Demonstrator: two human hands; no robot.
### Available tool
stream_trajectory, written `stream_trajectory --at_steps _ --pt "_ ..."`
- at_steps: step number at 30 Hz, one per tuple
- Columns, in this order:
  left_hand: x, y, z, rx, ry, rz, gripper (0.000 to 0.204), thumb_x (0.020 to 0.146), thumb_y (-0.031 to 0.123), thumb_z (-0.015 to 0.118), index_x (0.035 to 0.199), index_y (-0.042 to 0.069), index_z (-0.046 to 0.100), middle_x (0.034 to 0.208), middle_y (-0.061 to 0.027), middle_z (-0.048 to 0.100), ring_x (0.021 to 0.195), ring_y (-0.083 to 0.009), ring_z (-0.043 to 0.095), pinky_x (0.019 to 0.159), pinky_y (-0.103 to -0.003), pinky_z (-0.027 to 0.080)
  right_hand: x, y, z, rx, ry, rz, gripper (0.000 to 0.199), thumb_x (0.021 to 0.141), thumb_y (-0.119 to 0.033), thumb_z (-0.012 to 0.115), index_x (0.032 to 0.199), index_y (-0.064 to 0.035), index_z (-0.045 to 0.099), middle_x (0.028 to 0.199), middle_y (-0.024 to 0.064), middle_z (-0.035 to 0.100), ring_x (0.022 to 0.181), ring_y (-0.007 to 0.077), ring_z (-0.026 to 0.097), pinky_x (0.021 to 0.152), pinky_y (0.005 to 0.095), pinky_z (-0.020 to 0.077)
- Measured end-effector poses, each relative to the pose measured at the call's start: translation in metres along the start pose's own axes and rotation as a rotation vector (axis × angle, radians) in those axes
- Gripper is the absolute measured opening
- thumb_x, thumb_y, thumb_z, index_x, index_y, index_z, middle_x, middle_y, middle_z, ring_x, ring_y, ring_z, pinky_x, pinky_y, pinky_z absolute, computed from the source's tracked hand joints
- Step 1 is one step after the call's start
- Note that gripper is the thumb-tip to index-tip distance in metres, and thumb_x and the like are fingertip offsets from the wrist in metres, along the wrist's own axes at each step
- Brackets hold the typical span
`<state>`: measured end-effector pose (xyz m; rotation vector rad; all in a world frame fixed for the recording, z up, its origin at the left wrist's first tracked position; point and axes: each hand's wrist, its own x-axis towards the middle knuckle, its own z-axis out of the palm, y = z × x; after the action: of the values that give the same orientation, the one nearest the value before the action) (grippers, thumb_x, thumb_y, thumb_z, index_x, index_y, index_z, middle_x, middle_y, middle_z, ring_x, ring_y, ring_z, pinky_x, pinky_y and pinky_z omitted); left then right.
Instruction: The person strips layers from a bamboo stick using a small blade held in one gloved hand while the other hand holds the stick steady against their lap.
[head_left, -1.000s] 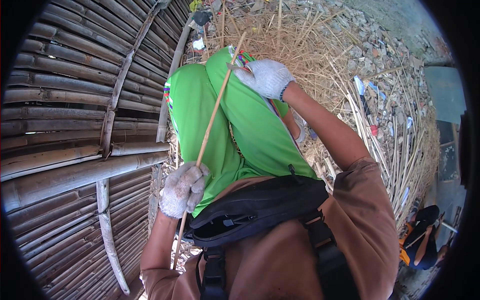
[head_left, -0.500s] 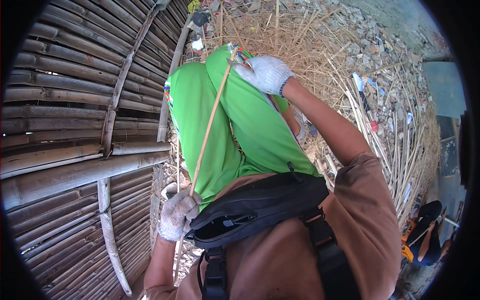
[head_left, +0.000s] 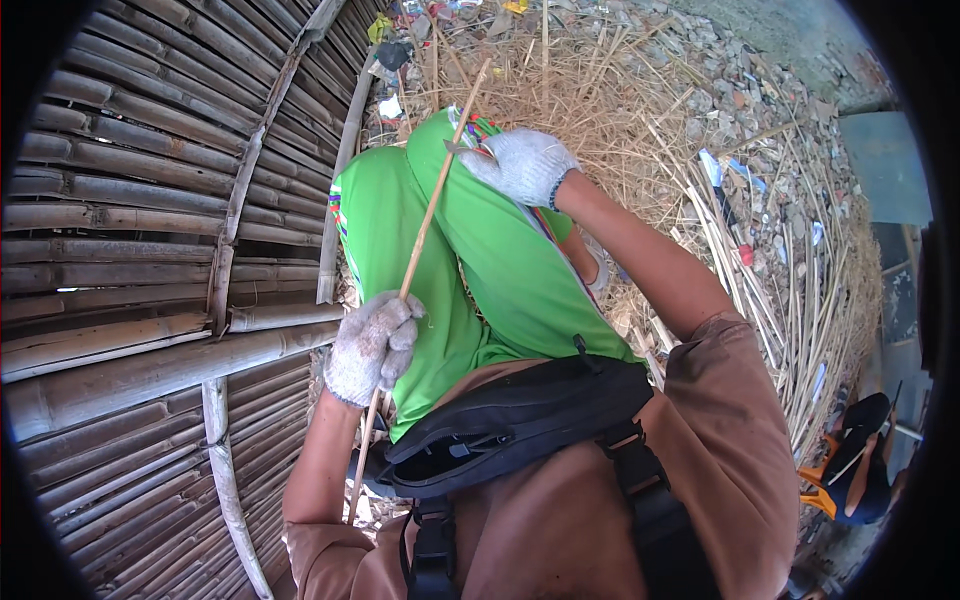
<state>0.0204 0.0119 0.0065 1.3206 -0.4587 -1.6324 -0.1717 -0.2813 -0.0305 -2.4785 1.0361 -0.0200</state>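
Observation:
A long, thin bamboo strip (head_left: 434,205) slants over my green-clad legs, its upper end beyond the knee. In a white knitted glove, my left hand (head_left: 375,348) is closed around the strip near my left thigh, and the lower end runs on past the wrist. My right hand (head_left: 525,168), gloved too, rests at my right knee, closed on a knife. Only the knife's short grey blade (head_left: 457,148) shows, lying against the strip; its handle is hidden in the glove.
A bamboo slat wall (head_left: 130,190) stands close on my left. Straw-like shavings (head_left: 620,110) and rubble cover the ground ahead. Long pale strips (head_left: 790,340) lie at my right. A black waist bag (head_left: 520,420) sits at my lap. Another person (head_left: 860,470) is at the far right.
My left hand has moved up and forward with the bamboo strip, so more of the strip sticks out past the blade. My right hand has stayed nearly in place at the knee.

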Motion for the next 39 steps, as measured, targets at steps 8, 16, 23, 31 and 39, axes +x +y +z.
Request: stream_trajectory --at_steps 8,16,23,31,39 --pt "-0.071 -0.027 -0.007 -0.066 0.083 -0.036 0.032 0.112 0.028 0.065 0.116 -0.003 0.062 0.068 0.0011 0.052 0.039 -0.0077 0.04 0.036 -0.023 0.033 0.006 0.008 0.009 0.007 0.021 0.006 0.071 0.106 -0.072 0.04 0.115 -0.0155 0.082 0.113 0.0254 0.078 0.106 0.0451 0.076 0.095 0.0576 0.0592" --pt "-0.115 -0.056 -0.016 0.103 0.191 0.029 0.035 0.112 0.03 0.062 0.112 -0.004 0.066 0.067 -0.0001 0.054 0.043 -0.0062 0.042 0.038 -0.022 0.03 0.006 0.009 0.015 0.034 0.038 0.009 0.072 0.106 -0.072 0.041 0.107 -0.0108 0.08 0.107 0.0273 0.077 0.102 0.0476 0.075 0.092 0.058 0.0587" --pt "-0.033 -0.002 0.018 0.411 0.195 0.021 0.032 0.113 0.028 0.057 0.112 -0.003 0.066 0.071 -0.0017 0.06 0.045 -0.0089 0.051 0.038 -0.026 0.042 0.003 0.004 0.003 -0.006 0.03 -0.002 0.07 0.107 -0.07 0.041 0.109 -0.0137 0.082 0.108 0.0267 0.078 0.102 0.0468 0.076 0.093 0.0582 0.0598" --pt "0.069 0.053 0.033 0.634 0.17 0.126 0.031 0.113 0.029 0.056 0.105 0.001 0.067 0.073 -0.004 0.061 0.048 -0.0117 0.055 0.04 -0.03 0.047 0.006 -0.005 0.002 0.025 0.032 -0.001 0.077 0.106 -0.072 0.04 0.106 -0.0081 0.083 0.108 0.0281 0.078 0.101 0.0465 0.077 0.093 0.059 0.0597" --pt "0.028 0.035 0.028 0.688 0.204 0.057 0.032 0.113 0.029 0.056 0.117 0.0 0.069 0.072 -0.0041 0.062 0.049 -0.0113 0.058 0.04 -0.03 0.047 0.001 0.002 0.004 0.022 0.014 0.049 0.074 0.107 -0.071 0.038 0.109 -0.0121 0.083 0.111 0.0252 0.079 0.104 0.0452 0.077 0.094 0.058 0.0594"
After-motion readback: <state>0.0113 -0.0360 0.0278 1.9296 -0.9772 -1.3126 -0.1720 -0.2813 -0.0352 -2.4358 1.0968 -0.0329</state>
